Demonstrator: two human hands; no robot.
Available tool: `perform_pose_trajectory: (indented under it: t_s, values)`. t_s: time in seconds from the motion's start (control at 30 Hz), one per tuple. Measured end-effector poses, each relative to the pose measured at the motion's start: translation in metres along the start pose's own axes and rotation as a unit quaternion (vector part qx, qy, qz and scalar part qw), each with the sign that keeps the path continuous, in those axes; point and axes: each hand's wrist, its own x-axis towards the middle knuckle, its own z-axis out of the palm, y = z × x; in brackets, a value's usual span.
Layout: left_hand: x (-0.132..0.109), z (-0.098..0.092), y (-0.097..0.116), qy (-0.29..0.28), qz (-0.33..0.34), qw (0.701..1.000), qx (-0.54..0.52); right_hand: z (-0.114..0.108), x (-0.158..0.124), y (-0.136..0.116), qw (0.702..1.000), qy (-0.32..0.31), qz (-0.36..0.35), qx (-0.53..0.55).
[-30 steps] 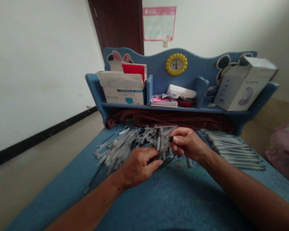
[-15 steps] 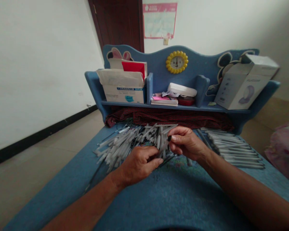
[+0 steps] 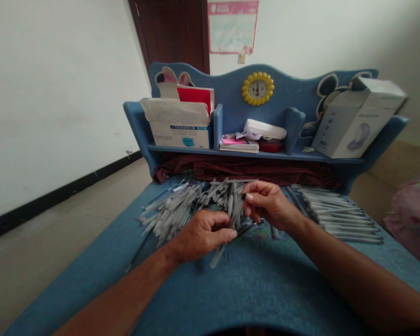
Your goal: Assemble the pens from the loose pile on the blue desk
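A loose heap of grey pen barrels (image 3: 182, 207) lies across the far half of a blue desk (image 3: 245, 289). My left hand (image 3: 199, 235) is closed in a pinch on one grey pen barrel (image 3: 227, 233), whose lower end pokes out below the fingers. My right hand (image 3: 268, 205) is closed round the upper end of the same barrel, thumb and fingertips pressed on a dark tip. Both hands hover just above the front edge of the heap.
A tidy row of finished pens (image 3: 339, 217) lies at the right. A red checked cloth (image 3: 252, 170) runs under the blue shelf (image 3: 259, 156), which holds a mask box (image 3: 180, 126), papers, a yellow clock (image 3: 257, 87) and a white carton (image 3: 353, 121).
The barrel has slid down through my left fingers, so its lower end now sticks out below them. My right hand has moved slightly up and left on the tip.
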Motion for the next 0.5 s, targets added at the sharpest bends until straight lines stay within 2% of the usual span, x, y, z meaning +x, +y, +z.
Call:
perform_pose_trajectory:
  t_s: [0.17, 0.5]
  values:
    - [0.001, -0.004, 0.003, -0.007, 0.004, 0.999, 0.04, -0.009, -0.003, -0.012, 0.993, -0.025, -0.015, -0.113]
    - [0.002, -0.009, -0.002, -0.047, 0.003, 0.996, 0.079, -0.019, -0.003, -0.018, 0.978, -0.048, 0.023, -0.201]
